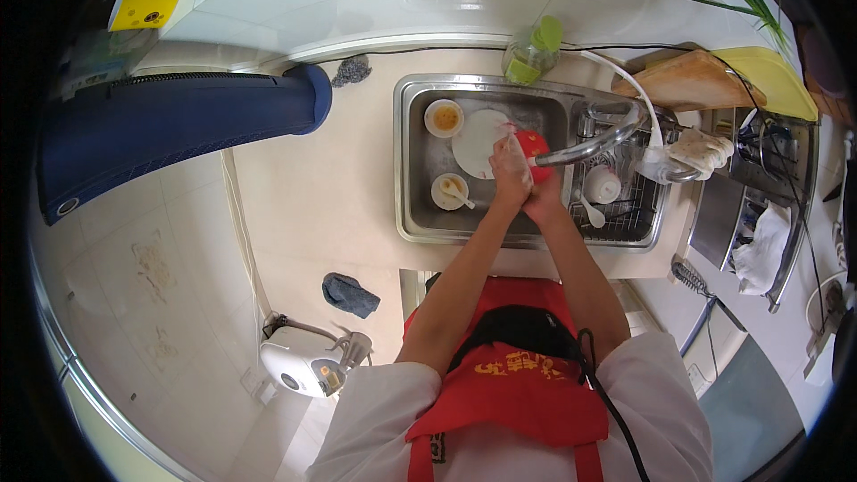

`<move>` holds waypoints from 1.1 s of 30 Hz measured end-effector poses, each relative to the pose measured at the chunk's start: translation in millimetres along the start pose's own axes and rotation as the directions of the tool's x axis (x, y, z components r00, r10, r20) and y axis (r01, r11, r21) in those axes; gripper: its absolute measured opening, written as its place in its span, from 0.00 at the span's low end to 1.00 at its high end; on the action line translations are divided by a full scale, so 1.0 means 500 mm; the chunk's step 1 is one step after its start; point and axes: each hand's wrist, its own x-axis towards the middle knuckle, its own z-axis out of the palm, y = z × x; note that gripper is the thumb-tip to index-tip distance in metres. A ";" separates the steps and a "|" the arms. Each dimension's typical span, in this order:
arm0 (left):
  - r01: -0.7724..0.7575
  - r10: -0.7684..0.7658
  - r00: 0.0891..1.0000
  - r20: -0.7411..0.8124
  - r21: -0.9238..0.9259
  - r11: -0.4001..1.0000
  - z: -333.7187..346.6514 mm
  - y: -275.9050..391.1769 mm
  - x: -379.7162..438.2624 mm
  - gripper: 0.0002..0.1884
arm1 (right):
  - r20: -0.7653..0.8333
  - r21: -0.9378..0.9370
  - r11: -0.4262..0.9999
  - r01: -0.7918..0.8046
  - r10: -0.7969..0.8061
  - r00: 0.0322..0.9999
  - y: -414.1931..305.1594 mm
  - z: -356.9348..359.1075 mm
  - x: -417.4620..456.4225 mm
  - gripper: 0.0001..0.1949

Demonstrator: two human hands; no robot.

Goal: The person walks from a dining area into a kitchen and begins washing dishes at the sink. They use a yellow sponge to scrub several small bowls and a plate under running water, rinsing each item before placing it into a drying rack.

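Both hands are close together over the left basin of a stainless steel sink (400, 167). My left hand (510, 171), with suds on it, touches the near side of a red bowl (533, 142). Partly hidden behind it, my right hand (546, 193) is at the bowl's lower edge. The tip of the curved metal faucet (589, 149) is right beside the bowl. A white plate (477, 140) lies in the basin under the hands. Left of it are a small bowl with orange residue (445, 118) and a small bowl holding a white spoon (456, 191).
In the right basin a rack holds a white cup (602, 185) and a white spoon (593, 214). A green-capped soap bottle (535, 50) stands behind the sink. A wooden cutting board (696, 84) leans at the back right. A grey cloth (350, 295) lies on the counter.
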 end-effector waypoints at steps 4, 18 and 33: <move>0.173 -0.156 0.984 0.083 -0.281 0.944 -0.006 0.012 -0.007 0.26 | -0.166 -0.081 0.992 0.100 -0.112 0.980 0.023 -0.014 -0.041 0.28; 0.782 -0.049 0.453 0.890 -0.423 -0.457 -0.049 -0.010 0.037 0.14 | 0.361 -0.918 -0.381 0.111 -0.685 0.633 0.090 -0.231 -0.058 0.11; 0.782 -0.341 0.479 0.809 -0.570 -0.252 -0.078 -0.037 0.006 0.10 | 0.542 -0.704 -0.689 0.169 -0.369 0.755 0.107 -0.207 -0.191 0.22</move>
